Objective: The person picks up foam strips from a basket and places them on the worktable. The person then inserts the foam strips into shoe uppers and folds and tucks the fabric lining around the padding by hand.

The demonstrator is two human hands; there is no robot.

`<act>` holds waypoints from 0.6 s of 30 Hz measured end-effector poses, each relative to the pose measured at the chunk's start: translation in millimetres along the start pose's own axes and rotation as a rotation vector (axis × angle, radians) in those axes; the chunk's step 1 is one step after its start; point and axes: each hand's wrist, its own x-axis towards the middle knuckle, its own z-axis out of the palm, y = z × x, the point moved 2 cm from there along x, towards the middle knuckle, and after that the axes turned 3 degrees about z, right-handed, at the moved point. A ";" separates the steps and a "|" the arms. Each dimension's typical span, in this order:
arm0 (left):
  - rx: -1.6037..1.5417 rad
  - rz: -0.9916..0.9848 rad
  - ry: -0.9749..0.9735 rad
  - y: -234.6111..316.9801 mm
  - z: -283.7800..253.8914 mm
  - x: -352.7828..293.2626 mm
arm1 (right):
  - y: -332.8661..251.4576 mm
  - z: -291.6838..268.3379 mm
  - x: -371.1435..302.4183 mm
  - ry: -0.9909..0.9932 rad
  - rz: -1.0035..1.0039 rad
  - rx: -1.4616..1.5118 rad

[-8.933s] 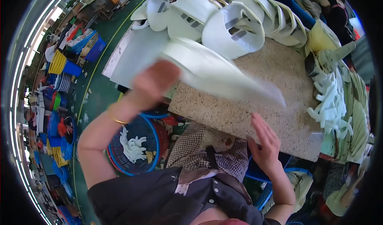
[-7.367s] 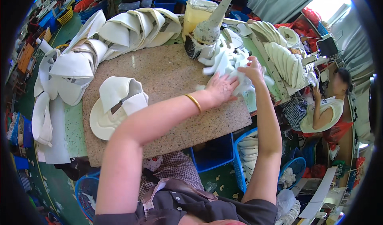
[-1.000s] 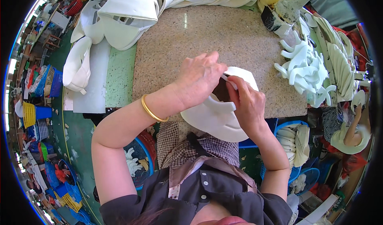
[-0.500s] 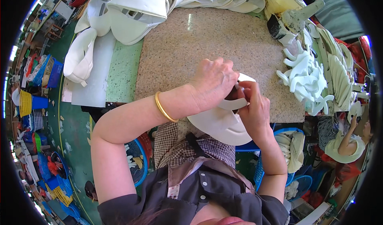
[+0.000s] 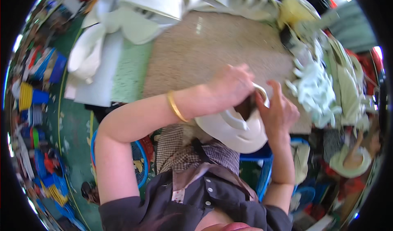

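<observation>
A white curved piece with a broad rounded brim and an oval opening sits over my lap at the table's near edge. A narrow white strip curves along the near side of its opening. My left hand, with a gold bangle above its wrist, has its fingers curled at the far-left rim; its fingertips are blurred and partly hidden. On the right, my right hand pinches the far rim, thumb inside the opening and index finger outside.
Similar white pieces line the far table edge. One white shell lies at the left. Pale foam strips are heaped at the right, near a yellowish pot. Blue baskets stand below; a co-worker sits at far right.
The rim between my hands has opened wider, and my right hand has moved right and slightly nearer. The white strip's right end is no longer in my right fingers. The whole view has shifted slightly.
</observation>
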 end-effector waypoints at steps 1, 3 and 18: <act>-0.012 0.055 -0.006 -1.3 5.0 1.1 | 6.3 4.8 5.8 0.049 -0.051 0.066; -0.096 0.092 0.206 -3.3 14.7 11.8 | 28.9 15.3 16.4 -0.065 -0.105 0.175; -0.985 -0.319 0.534 -2.8 33.8 -60.2 | 0.1 26.8 70.2 -0.208 -0.136 0.579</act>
